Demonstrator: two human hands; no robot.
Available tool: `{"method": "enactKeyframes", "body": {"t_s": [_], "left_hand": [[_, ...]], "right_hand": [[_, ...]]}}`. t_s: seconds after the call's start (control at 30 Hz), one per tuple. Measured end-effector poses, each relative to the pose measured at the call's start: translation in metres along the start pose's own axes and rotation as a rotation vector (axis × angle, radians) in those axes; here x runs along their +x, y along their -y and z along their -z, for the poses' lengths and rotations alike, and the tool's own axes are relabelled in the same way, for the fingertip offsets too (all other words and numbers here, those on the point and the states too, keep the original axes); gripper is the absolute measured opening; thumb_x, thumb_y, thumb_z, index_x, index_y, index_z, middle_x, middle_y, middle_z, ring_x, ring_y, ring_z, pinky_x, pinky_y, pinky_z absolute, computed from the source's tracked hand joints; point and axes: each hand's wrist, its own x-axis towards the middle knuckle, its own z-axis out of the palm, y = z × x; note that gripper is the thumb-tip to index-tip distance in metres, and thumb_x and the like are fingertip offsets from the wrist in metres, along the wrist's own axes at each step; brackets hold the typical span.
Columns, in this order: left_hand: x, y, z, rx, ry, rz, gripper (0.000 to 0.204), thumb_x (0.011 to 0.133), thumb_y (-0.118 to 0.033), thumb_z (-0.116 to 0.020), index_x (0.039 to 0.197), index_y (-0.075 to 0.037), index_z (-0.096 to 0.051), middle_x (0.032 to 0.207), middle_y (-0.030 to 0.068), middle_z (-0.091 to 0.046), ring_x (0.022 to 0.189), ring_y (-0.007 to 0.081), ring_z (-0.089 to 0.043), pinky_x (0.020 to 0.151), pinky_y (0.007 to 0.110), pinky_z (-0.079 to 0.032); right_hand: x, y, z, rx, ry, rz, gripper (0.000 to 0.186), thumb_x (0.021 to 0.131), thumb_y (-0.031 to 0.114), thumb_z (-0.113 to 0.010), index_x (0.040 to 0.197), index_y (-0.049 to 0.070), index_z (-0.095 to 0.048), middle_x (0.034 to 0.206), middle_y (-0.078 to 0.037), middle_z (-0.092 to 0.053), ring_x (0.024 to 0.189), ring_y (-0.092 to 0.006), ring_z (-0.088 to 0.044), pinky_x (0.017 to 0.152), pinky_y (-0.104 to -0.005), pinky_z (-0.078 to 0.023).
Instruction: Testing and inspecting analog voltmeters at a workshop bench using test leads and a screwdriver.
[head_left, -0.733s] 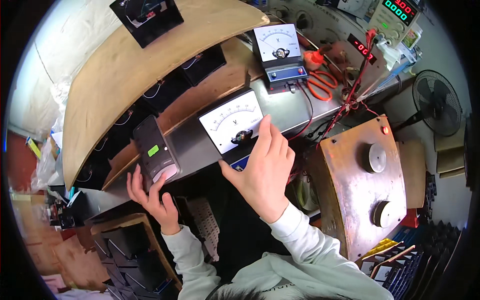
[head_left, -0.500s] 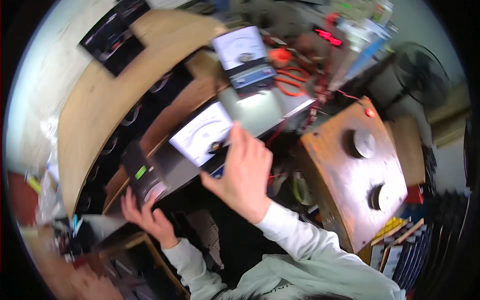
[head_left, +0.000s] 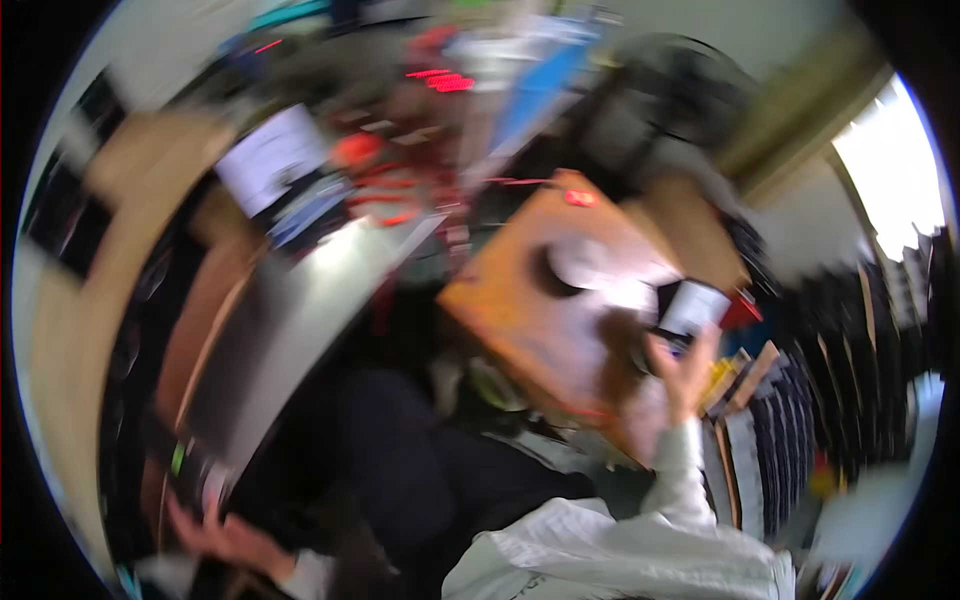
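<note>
Meter (head_left: 693, 308) is already off the worktop (head_left: 300, 340), held in the right hand (head_left: 685, 365), not set down; second meter (head_left: 272, 160) stands there; left hand (head_left: 235, 540) is spread.

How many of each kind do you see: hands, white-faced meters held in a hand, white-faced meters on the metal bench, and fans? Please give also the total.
Hands (left hand, right hand): 2
Held meter, in the right hand: 1
Bench meter, blurred: 1
Fan, blurred: 1
Total: 5
</note>
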Motion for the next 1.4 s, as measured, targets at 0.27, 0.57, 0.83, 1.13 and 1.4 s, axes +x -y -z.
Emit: {"method": "enactKeyframes", "body": {"t_s": [0.27,0.57,0.83,1.13,1.4], "left_hand": [[0.0,-0.037,-0.006,-0.258,0.042,0.239,0.043,0.095,-0.05,-0.052,0.1,-0.013,-0.074,0.146,0.0162,-0.045,0.138,0.0405,-0.031,0.113,0.05,-0.025],[-0.004,-0.016,-0.022,-0.163,-0.031,0.18,0.044,0.103,-0.047,-0.04,0.108,-0.014,-0.069,0.144,0.0216,-0.046,0.134,0.0401,-0.04,0.11,0.052,-0.028],[0.007,0.011,-0.051,-0.146,-0.283,-0.104,0.051,0.105,-0.041,-0.041,0.093,0.001,-0.068,0.125,0.0261,-0.06,0.114,0.0418,-0.053,0.095,0.055,-0.039],[-0.005,-0.002,-0.038,-0.121,0.003,-0.013,0.048,0.108,-0.031,-0.032,0.118,0.002,-0.066,0.143,0.0247,-0.047,0.131,0.0388,-0.048,0.105,0.05,-0.046],[-0.006,-0.015,-0.026,-0.195,0.004,0.123,0.053,0.103,-0.053,-0.035,0.107,-0.012,-0.068,0.144,0.0222,-0.046,0.133,0.0392,-0.04,0.11,0.051,-0.027]], "right_hand": [[0.006,-0.107,0.001,-0.011,0.194,-0.275,0.082,0.081,0.051,-0.077,0.131,-0.009,-0.052,0.126,-0.027,-0.061,0.112,-0.0363,-0.061,0.098,-0.043,-0.046],[-0.002,-0.034,0.0,-0.12,0.226,-0.356,0.075,0.075,0.046,-0.083,0.122,-0.007,-0.057,0.117,-0.028,-0.061,0.105,-0.0361,-0.062,0.091,-0.0449,-0.05],[0.016,0.002,0.037,-0.041,0.102,-0.442,0.086,0.064,0.043,-0.084,0.126,-0.001,-0.046,0.1,-0.024,-0.066,0.092,-0.0405,-0.066,0.081,-0.0461,-0.052],[0.007,-0.022,0.021,-0.146,0.095,-0.405,0.094,0.065,0.053,-0.081,0.128,-0.005,-0.043,0.105,-0.027,-0.063,0.093,-0.043,-0.064,0.082,-0.0489,-0.051],[0.001,-0.037,0.014,-0.042,0.239,-0.426,0.101,0.076,0.057,-0.078,0.141,-0.011,-0.041,0.139,-0.032,-0.049,0.126,-0.0418,-0.051,0.109,-0.044,-0.038]]}}
